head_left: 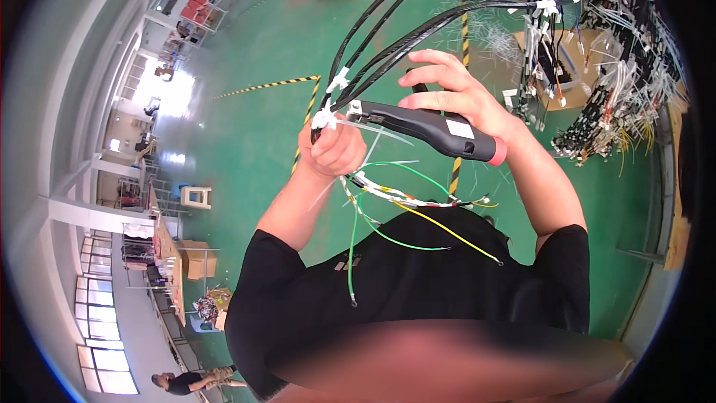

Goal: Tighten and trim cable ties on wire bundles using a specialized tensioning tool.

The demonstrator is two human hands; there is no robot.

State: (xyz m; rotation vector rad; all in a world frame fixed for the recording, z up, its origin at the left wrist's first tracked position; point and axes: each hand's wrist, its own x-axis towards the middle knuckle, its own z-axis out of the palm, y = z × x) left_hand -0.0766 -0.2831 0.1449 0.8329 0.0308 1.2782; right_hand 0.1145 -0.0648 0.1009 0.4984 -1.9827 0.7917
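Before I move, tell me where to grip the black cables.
Probably beside the white wrapping, from the left: there the black cables converge into one bundle that the left hand encircles, while the black tool sits close on the right.

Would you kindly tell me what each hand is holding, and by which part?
The left hand grips the black cable bundle at its white-wrapped end; the right hand holds the black tool, apparently by its partly hidden grip.

white label [459, 128] on black tool [426, 131], no readable text
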